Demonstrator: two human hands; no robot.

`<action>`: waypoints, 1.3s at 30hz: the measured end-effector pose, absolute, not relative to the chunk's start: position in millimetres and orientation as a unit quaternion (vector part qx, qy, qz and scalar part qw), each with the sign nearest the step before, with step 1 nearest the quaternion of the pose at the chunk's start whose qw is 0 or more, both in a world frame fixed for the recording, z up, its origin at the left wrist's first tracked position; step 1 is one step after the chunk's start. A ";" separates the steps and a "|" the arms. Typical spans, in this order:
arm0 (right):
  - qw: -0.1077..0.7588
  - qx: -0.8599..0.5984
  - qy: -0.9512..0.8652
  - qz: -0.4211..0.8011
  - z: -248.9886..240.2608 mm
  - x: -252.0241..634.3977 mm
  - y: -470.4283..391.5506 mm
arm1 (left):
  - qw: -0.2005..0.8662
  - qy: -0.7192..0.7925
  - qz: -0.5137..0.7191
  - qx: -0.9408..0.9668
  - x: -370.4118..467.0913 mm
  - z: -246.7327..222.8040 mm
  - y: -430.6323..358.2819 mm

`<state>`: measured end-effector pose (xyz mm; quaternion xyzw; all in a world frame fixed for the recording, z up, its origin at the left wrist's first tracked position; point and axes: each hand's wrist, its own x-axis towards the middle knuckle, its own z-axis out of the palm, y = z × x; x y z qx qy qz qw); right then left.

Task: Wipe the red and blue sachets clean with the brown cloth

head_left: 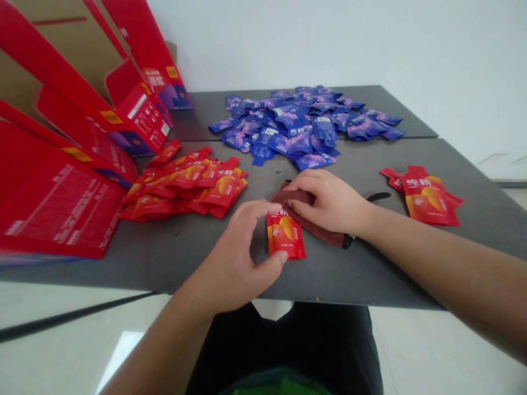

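Note:
A red pouch (286,236) with an orange fruit picture lies flat on the table in front of me. My left hand (242,252) curves around its left side, fingertips at the upper part and thumb at the lower edge, steadying it. My right hand (325,200) is closed on a folded reddish-brown cloth (329,233), pressed against the top of the pouch, which is partly hidden beneath. A black strap-like piece (379,196) shows to the right, behind my right wrist.
Red pouches (193,181) are heaped at the left, beside open red cartons (66,192). A pile of purple-blue pouches (296,126) covers the back of the grey table (197,260). Several red pouches (430,200) lie at the right. A white wall (349,44) stands behind.

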<state>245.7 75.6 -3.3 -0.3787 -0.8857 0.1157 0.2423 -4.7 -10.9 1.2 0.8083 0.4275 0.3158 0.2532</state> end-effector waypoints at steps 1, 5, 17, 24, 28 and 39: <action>0.243 -0.381 -0.885 0.115 -3.4 246.3 75.8 | 0.262 0.401 0.356 0.802 -6.0 2.0 -11.8; 0.234 -0.380 -0.887 0.118 -1.9 246.9 74.5 | 0.265 0.384 0.393 0.792 -5.1 5.7 -14.2; 0.260 -0.364 -0.884 0.134 -3.0 248.8 71.7 | 0.147 0.410 0.226 0.871 15.2 6.9 -12.9; 0.511 -0.463 -0.723 0.050 1.3 254.9 61.7 | 0.083 0.507 0.214 0.831 23.3 -4.5 -20.5; 0.504 -0.441 -0.740 0.066 6.9 254.5 51.7 | 0.037 0.571 0.297 0.764 17.3 -6.8 -23.3; 0.445 -0.353 -0.815 0.114 15.3 255.2 37.2 | 0.164 0.442 0.144 0.870 18.2 3.8 -11.8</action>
